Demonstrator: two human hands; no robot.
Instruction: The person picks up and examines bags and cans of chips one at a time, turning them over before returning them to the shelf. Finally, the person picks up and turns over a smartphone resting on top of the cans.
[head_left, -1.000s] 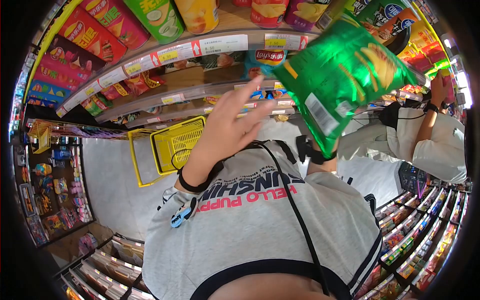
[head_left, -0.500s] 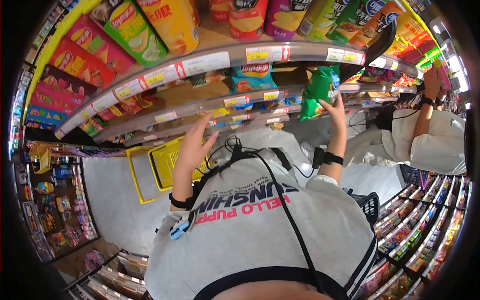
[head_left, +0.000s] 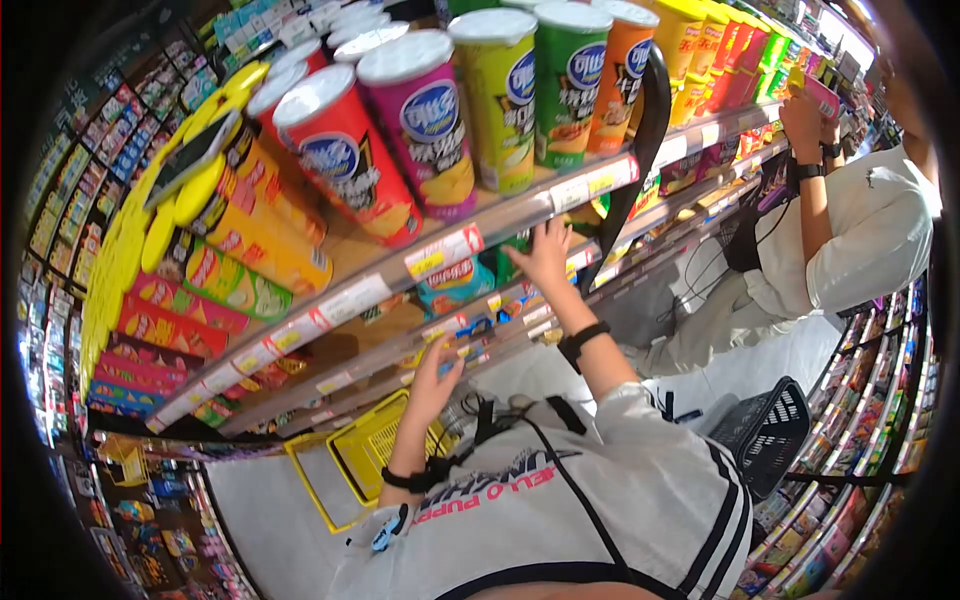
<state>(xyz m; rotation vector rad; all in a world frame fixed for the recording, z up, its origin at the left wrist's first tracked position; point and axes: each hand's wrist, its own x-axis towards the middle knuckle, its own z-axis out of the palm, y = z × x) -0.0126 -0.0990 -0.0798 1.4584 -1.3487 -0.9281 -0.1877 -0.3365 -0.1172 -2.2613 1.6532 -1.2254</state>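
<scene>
Here, one right hand [head_left: 545,257] reaches one green bag [head_left: 518,241], grip unclear; one left hand [head_left: 436,378] hangs open.

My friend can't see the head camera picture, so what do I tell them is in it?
A person's right hand reaches to the edge of a shelf of snack tubs, beside a partly hidden green bag. The left hand is lower, and a yellow basket shows behind that arm. At right, another person holds something pink.

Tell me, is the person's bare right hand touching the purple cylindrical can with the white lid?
Apart. The head view shows the bare right hand lower than the purple cylindrical can, with the shelf's front edge visible between them.
</scene>
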